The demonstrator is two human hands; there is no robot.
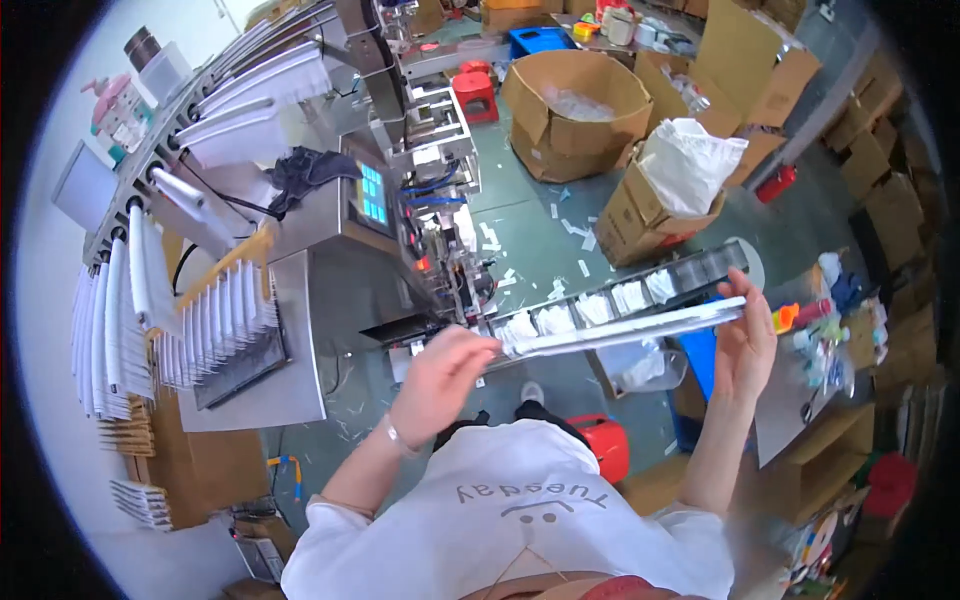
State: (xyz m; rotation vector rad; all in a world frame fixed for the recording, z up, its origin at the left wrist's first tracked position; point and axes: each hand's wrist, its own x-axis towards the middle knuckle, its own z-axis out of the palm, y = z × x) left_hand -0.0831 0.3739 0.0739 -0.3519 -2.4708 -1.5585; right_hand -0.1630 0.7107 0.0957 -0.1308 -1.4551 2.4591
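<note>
A long, thin white strip (630, 326) with a glossy edge spans the space between my hands; its exact kind I cannot make out. My left hand (445, 378) is at its left end, thumb and fingers pinched together there. At the other end, my right hand (748, 345) grips the strip between thumb and fingers, slightly higher. Just beyond the strip runs a narrow dark conveyor (705, 268) with compartments. Several crumpled-looking white bundles (597, 308) sit in a row in them, partly covered by the strip.
A metal machine with a lit touch screen (371, 194) stands left of the conveyor, a dark cloth (305, 178) on top. White sheets (215, 320) hang in a rack farther left. Cardboard boxes (575, 145), a red stool (474, 95) and paper scraps occupy the floor ahead. A cluttered table (800, 400) is at right.
</note>
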